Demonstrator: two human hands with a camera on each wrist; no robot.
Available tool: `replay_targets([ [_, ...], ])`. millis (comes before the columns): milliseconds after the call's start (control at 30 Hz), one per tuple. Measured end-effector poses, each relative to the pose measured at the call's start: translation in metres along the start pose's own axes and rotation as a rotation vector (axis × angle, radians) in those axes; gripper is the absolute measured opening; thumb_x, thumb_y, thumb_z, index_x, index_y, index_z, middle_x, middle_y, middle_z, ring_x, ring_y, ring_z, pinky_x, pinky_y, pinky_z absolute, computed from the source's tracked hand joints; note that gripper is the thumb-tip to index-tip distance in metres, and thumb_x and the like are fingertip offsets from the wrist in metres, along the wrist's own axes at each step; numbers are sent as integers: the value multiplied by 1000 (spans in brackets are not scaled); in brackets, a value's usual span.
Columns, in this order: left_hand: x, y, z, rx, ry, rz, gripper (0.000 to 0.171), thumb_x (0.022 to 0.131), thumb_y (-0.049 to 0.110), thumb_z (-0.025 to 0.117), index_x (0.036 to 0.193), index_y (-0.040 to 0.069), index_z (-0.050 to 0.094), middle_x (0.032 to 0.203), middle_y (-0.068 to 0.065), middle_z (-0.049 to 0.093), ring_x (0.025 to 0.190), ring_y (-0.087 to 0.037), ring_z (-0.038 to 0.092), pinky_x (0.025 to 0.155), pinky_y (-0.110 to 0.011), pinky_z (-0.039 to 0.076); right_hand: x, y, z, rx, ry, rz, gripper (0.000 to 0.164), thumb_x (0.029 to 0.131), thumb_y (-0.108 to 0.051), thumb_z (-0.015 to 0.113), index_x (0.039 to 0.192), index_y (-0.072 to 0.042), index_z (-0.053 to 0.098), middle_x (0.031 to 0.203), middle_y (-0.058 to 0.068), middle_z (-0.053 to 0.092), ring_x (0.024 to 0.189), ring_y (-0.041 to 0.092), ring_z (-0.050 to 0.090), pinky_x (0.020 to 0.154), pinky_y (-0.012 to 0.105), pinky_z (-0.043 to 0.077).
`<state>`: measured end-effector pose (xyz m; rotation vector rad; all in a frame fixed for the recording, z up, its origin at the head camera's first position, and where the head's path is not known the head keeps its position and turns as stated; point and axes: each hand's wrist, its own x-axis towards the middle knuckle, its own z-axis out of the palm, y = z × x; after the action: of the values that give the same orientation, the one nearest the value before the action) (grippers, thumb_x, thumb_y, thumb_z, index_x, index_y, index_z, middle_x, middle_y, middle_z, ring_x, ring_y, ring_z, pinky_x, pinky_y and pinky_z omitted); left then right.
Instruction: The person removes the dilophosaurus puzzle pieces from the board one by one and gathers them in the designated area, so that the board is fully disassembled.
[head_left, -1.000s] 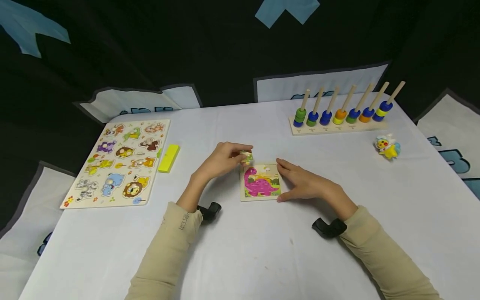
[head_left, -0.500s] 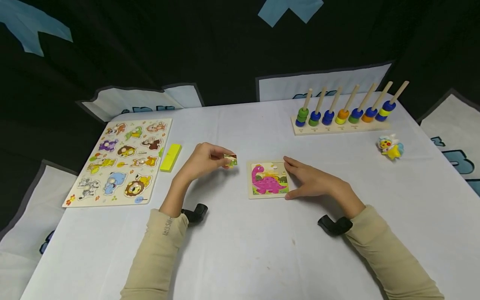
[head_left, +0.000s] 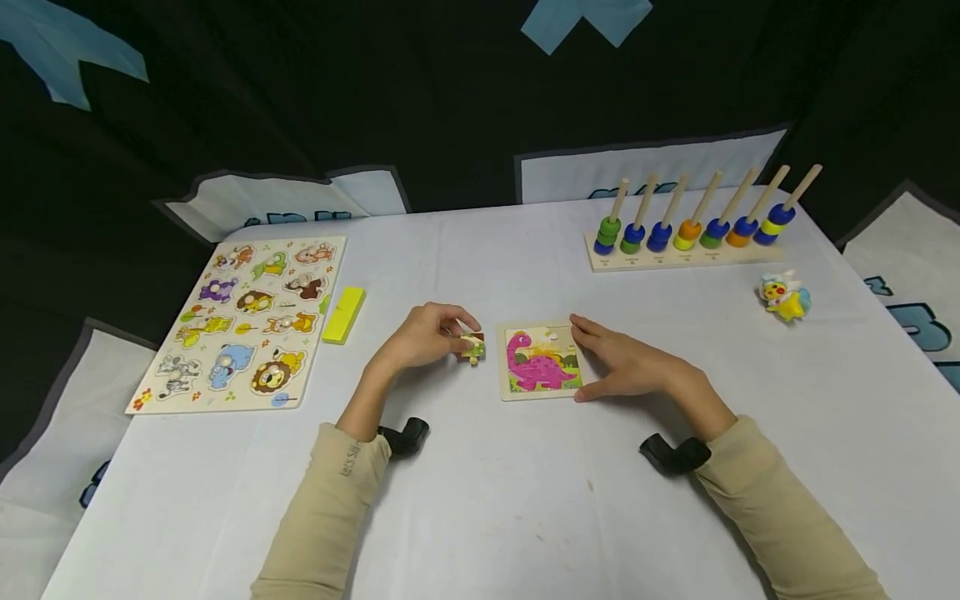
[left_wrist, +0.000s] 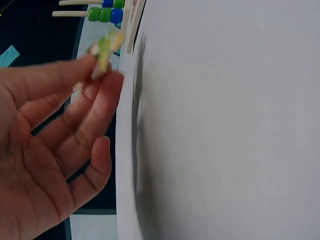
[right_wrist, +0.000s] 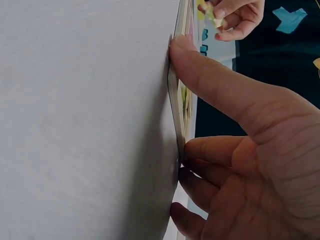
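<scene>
In the head view my left hand (head_left: 426, 340) pinches a small jigsaw piece (head_left: 472, 348) printed in green, yellow and brown, left of the puzzle board. The left wrist view shows the piece (left_wrist: 106, 50), blurred, at the thumb and fingertips, the other fingers spread loosely. A square wooden puzzle board (head_left: 506, 393) with a pink dinosaur picture lies flat in front of me. Along its right side rests my right hand (head_left: 626, 362), fingertips at the upper corner and thumb at the lower one. The right wrist view shows the thumb (right_wrist: 220, 82) touching the board's edge (right_wrist: 175, 107).
A large animal peg puzzle (head_left: 318, 312) lies at the left, with a yellow block (head_left: 344, 316) beside it. At the back right stands a wooden counting rack (head_left: 686, 262) with coloured rings. A small yellow toy figure (head_left: 785, 298) is in front of the rack.
My left hand lifted the piece away from the board's upper left to the left, then came slightly back toward me and right. The piece has turned. My right hand stays at the board's edge.
</scene>
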<state>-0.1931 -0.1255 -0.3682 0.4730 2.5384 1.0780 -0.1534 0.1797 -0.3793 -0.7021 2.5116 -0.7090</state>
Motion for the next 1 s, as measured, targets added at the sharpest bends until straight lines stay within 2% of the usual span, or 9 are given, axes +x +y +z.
replay_targets([
  [300, 6, 1, 9, 27, 25, 0, 16, 85, 8, 70, 100, 8, 74, 79, -6, 68, 68, -14, 64, 63, -23, 41, 0, 0, 2, 46, 9, -2, 95, 80, -31, 76, 148, 8, 22, 160, 21, 7, 147, 40, 8, 116, 55, 16],
  [567, 6, 5, 16, 75, 41, -37, 18, 85, 11, 70, 102, 10, 74, 83, -5, 66, 70, -13, 55, 62, -23, 40, -4, 0, 4, 60, 5, -7, 93, 81, -29, 76, 147, 9, 23, 160, 21, 7, 147, 41, 7, 115, 56, 15],
  [733, 5, 5, 18, 144, 85, -54, 18, 86, 12, 70, 103, 10, 74, 86, -6, 65, 77, -16, 53, 66, -25, 40, -5, 0, 5, 63, 15, -15, 93, 80, -31, 76, 147, 8, 24, 160, 22, 9, 147, 41, 9, 115, 57, 17],
  [833, 4, 5, 17, 166, 108, -46, 18, 86, 10, 69, 103, 9, 74, 90, -6, 67, 82, -17, 55, 71, -27, 43, -4, 0, 5, 64, 19, -13, 94, 80, -32, 76, 147, 8, 24, 160, 21, 9, 147, 41, 9, 115, 57, 17],
  [1000, 4, 3, 15, 160, 100, -1, 18, 84, 2, 65, 100, 5, 74, 96, -9, 69, 88, -20, 60, 78, -32, 47, -2, -1, 5, 48, 27, 7, 95, 80, -35, 76, 147, 7, 24, 160, 21, 9, 147, 41, 10, 115, 57, 18],
])
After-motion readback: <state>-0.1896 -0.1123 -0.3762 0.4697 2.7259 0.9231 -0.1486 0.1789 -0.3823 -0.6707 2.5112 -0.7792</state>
